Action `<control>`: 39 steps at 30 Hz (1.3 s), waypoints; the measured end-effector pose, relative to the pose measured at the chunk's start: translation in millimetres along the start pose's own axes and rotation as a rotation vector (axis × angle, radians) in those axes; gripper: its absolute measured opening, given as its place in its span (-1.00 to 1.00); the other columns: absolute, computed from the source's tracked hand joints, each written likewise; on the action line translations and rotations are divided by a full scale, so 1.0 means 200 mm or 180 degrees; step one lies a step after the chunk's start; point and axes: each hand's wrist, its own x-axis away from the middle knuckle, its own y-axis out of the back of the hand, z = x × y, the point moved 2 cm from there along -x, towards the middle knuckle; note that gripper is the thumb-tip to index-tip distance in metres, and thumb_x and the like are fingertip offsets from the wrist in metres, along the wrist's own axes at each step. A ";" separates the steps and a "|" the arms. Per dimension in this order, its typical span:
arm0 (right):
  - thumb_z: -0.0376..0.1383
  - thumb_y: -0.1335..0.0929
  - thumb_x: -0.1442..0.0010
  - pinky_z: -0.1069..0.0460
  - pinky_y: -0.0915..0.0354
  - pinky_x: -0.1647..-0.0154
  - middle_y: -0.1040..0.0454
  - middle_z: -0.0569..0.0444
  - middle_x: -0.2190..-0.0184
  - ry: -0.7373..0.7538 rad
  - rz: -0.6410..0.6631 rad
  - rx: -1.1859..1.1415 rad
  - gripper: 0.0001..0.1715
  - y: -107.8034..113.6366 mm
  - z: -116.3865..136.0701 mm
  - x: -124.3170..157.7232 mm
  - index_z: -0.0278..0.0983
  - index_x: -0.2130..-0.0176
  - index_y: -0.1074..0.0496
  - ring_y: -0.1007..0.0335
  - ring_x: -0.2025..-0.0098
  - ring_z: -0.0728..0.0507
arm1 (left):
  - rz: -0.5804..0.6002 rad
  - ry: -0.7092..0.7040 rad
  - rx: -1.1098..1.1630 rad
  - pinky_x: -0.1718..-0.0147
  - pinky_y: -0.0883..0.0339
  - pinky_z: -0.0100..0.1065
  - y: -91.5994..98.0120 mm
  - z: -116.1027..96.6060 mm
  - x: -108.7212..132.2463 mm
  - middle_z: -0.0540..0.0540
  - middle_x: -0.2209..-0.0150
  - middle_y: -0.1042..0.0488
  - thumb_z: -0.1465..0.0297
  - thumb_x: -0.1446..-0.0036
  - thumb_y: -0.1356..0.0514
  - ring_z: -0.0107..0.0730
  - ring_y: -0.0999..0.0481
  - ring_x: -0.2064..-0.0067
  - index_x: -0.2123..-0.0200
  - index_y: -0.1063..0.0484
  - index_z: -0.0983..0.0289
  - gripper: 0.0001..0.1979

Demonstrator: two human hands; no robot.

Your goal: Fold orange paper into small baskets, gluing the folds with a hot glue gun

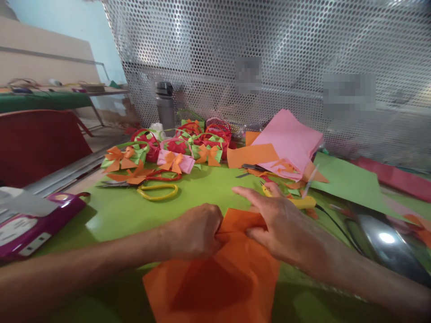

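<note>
A large orange paper sheet (259, 273) lies in front of me, bent and creased, with a dark shadow across its lower part. My left hand (198, 229) is closed in a fist-like pinch on the sheet's left edge near the crease. On the other side, my right hand (279, 220) has its thumb on the front of the sheet. The paper's upper edge passes between that thumb and the fingers, and the index finger stretches out past it. Beyond the hands are yellow-handled scissors (157, 192) and a yellow tool with a cord (303, 202).
Several small decorated paper baskets (175, 160) stand at the back, before a grey bottle (165, 107). Pink sheets (286, 134), a green sheet (346, 179) and orange scraps lie right. A purple power strip (43, 229) sits left, a dark glossy device (380, 233) right. Perforated metal rises behind.
</note>
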 end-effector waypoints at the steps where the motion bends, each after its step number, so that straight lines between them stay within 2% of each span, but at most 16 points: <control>1: -0.48 -0.29 0.08 -0.28 -0.13 0.01 -0.54 0.02 0.41 -0.0013 -0.0001 0.0002 -0.19 0.00 0.00 0.00 -0.28 -0.19 -0.14 -0.44 0.24 -0.24 | 0.0009 -0.0020 -0.0067 0.75 0.25 -0.44 0.00 0.00 0.00 -0.13 0.77 0.10 0.45 0.18 -0.05 -0.61 0.06 0.71 0.76 0.11 0.24 -0.67; 4: -0.47 -0.30 0.07 -0.24 -0.16 0.04 -0.54 0.04 0.43 -0.0072 0.0009 -0.0032 -0.20 0.00 0.00 0.00 -0.27 -0.18 -0.15 -0.44 0.21 -0.25 | -0.0029 -0.0061 -0.0164 0.75 0.25 -0.43 0.01 -0.01 0.01 -0.13 0.80 0.08 0.48 0.21 -0.07 -0.60 0.04 0.73 0.77 0.10 0.23 -0.67; 6: -0.47 -0.31 0.07 -0.22 -0.18 0.05 -0.54 0.04 0.40 -0.0061 -0.0057 -0.0070 -0.20 0.00 0.00 -0.01 -0.26 -0.18 -0.13 -0.44 0.20 -0.24 | -0.0084 -0.0081 0.0027 0.74 0.26 -0.42 0.01 -0.01 0.01 -0.13 0.80 0.07 0.45 0.18 -0.09 -0.61 0.06 0.73 0.77 0.08 0.23 -0.66; 10: -0.48 -0.31 0.06 -0.26 -0.10 -0.03 -0.54 0.07 0.39 0.0106 -0.0176 -0.0053 -0.21 -0.01 0.01 -0.01 -0.28 -0.17 -0.13 -0.43 0.22 -0.21 | 0.0155 -0.0430 0.1279 0.69 0.16 -0.45 0.01 -0.02 -0.03 -0.13 0.73 -0.05 0.40 0.11 -0.13 -0.61 0.01 0.67 0.74 -0.15 0.27 -0.74; 12: -0.48 -0.30 0.05 -0.30 -0.04 -0.07 -0.53 0.07 0.38 0.0187 -0.0291 0.0004 -0.24 -0.02 0.01 -0.02 -0.29 -0.16 -0.14 -0.42 0.24 -0.20 | 0.0149 -0.0523 0.1608 0.67 0.11 -0.47 0.00 -0.01 -0.05 -0.13 0.70 -0.10 0.43 0.09 -0.13 -0.60 -0.02 0.63 0.68 -0.26 0.31 -0.82; 14: -0.47 -0.30 0.01 -0.33 0.01 -0.10 -0.52 0.05 0.35 0.0203 -0.0559 0.0068 -0.26 -0.01 0.01 -0.02 -0.28 -0.17 -0.12 -0.41 0.22 -0.20 | -0.0034 -0.0539 0.1815 0.64 0.04 -0.50 -0.01 0.00 -0.08 -0.11 0.67 -0.16 0.47 0.08 -0.13 -0.59 -0.10 0.61 0.62 -0.34 0.34 -0.87; 16: -0.41 -0.31 -0.04 -0.35 0.06 -0.12 -0.51 0.05 0.30 0.0144 -0.0895 0.0080 -0.30 0.02 -0.01 -0.02 -0.24 -0.16 -0.10 -0.40 0.17 -0.21 | -0.0232 -0.0647 0.2190 0.54 -0.14 -0.51 -0.01 0.02 -0.09 -0.07 0.57 -0.32 0.48 0.07 -0.15 -0.54 -0.27 0.53 0.49 -0.42 0.35 -0.94; 19: -0.30 -0.33 -0.11 -0.32 0.01 -0.12 -0.47 0.02 0.15 0.0109 -0.1348 -0.0048 -0.38 0.07 -0.03 -0.02 -0.19 -0.13 -0.11 -0.34 0.05 -0.23 | -0.0387 -0.0766 0.3000 0.31 -0.33 -0.39 -0.02 0.04 -0.10 0.04 0.33 -0.49 0.45 0.01 -0.18 -0.39 -0.45 0.32 0.24 -0.45 0.31 -0.79; 22: -0.21 -0.32 -0.14 -0.25 -0.10 -0.08 -0.37 -0.04 0.03 0.0146 -0.1721 -0.0248 -0.50 0.12 -0.05 -0.02 -0.20 -0.06 -0.16 -0.25 -0.04 -0.23 | -0.0552 -0.0648 0.3456 0.30 -0.37 -0.35 -0.01 0.06 -0.10 0.07 0.29 -0.52 0.41 0.00 -0.21 -0.35 -0.49 0.30 0.21 -0.45 0.29 -0.77; 25: -0.11 -0.31 -0.14 -0.18 -0.20 0.00 -0.32 -0.08 0.06 0.0174 -0.1929 -0.0387 -0.65 0.12 -0.05 -0.01 -0.23 0.13 -0.24 -0.24 -0.03 -0.24 | -0.1014 -0.0569 0.3286 0.34 -0.35 -0.38 0.01 0.07 -0.09 0.05 0.38 -0.51 0.43 0.03 -0.22 -0.38 -0.46 0.36 0.31 -0.47 0.33 -0.84; 29: 0.01 -0.33 -0.06 -0.22 -0.22 0.07 -0.28 -0.12 0.12 0.0262 -0.1822 -0.0220 -0.60 0.03 0.00 0.02 -0.22 0.32 -0.17 -0.23 0.00 -0.30 | -0.1308 -0.0490 0.3154 0.41 -0.31 -0.40 0.02 0.04 -0.08 0.03 0.47 -0.46 0.46 0.06 -0.20 -0.41 -0.40 0.43 0.40 -0.45 0.36 -0.90; 33: -0.17 -0.44 0.06 -0.27 -0.18 0.04 -0.23 -0.20 0.02 0.0035 -0.1532 0.0185 -0.62 -0.06 0.04 0.02 -0.23 0.38 -0.17 -0.17 -0.06 -0.38 | -0.1364 -0.0504 0.3015 0.45 -0.28 -0.44 0.03 0.01 -0.07 0.02 0.48 -0.44 0.47 0.03 -0.16 -0.43 -0.38 0.45 0.40 -0.45 0.36 -0.90; 36: -0.34 -0.38 0.02 -0.29 -0.12 -0.02 -0.12 -0.22 -0.11 -0.0149 -0.1432 0.0333 -0.77 -0.07 0.02 0.01 -0.24 0.38 -0.21 -0.05 -0.17 -0.40 | -0.1380 -0.0581 0.2772 0.43 -0.30 -0.43 0.03 0.00 -0.06 0.01 0.49 -0.44 0.51 0.01 -0.12 -0.40 -0.40 0.41 0.37 -0.47 0.34 -0.86; 39: -0.38 -0.32 -0.03 -0.24 -0.13 -0.04 -0.05 -0.24 -0.17 -0.0214 -0.1286 0.0196 -0.88 -0.07 -0.01 0.00 -0.26 0.37 -0.23 -0.02 -0.20 -0.37 | -0.1504 -0.0614 0.2678 0.37 -0.34 -0.41 0.03 0.00 -0.07 0.00 0.53 -0.43 0.52 0.01 -0.11 -0.37 -0.43 0.39 0.40 -0.47 0.33 -0.86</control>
